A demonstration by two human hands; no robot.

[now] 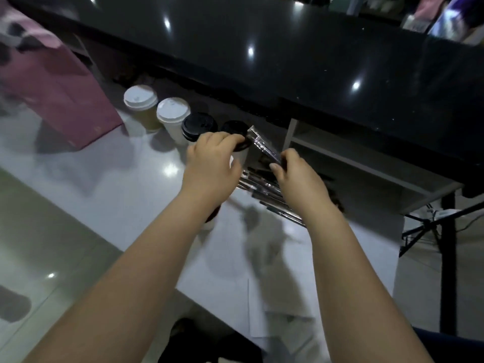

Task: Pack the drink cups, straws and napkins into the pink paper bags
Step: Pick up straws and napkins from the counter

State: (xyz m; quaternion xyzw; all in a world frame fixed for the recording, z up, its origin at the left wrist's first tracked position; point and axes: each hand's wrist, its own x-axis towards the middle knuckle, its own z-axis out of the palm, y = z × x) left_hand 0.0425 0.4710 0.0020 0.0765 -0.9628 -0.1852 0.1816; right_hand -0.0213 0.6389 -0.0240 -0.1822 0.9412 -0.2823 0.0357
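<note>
the right hand (298, 174) pinches a wrapped straw (262, 145), tilted up above the straw pile (264, 188) on the table (104, 184). just beside it, the left hand (212, 163) curls over a black-lidded cup (234, 128). three more cups (172, 111) line up leftward toward the pink bag (60, 95).

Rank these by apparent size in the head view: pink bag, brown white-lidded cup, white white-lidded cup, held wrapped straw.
1. pink bag, by far the largest.
2. brown cup and white cup: they look alike, so unranked.
3. wrapped straw, slimmest, partly hidden by the right hand.
</note>
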